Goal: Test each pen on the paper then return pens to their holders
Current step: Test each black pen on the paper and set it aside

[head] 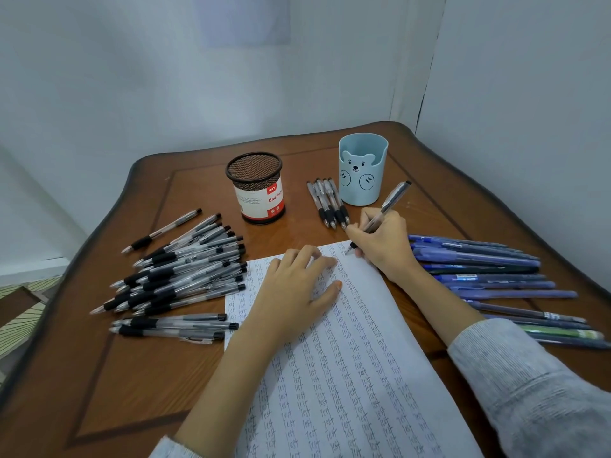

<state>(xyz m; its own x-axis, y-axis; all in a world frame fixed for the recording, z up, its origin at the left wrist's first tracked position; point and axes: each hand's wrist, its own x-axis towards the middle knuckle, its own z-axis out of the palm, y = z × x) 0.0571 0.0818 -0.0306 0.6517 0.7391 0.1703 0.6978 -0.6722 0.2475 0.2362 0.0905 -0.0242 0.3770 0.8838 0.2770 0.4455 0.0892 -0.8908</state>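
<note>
Paper (pixel 363 375) could skid if the flat, empty left hand (pixel 294 292) lifts — the grip of the right hand (pixel 383 246) pinches a pen (pixel 395 193), tip at the crowded far edge.

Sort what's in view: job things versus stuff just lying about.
Job: paper, pen in the right hand, black-grip pen pile, blue pens, four pens beside bear holder, mesh holder.
Just lying about: patterned floor covering, left edge.
</note>
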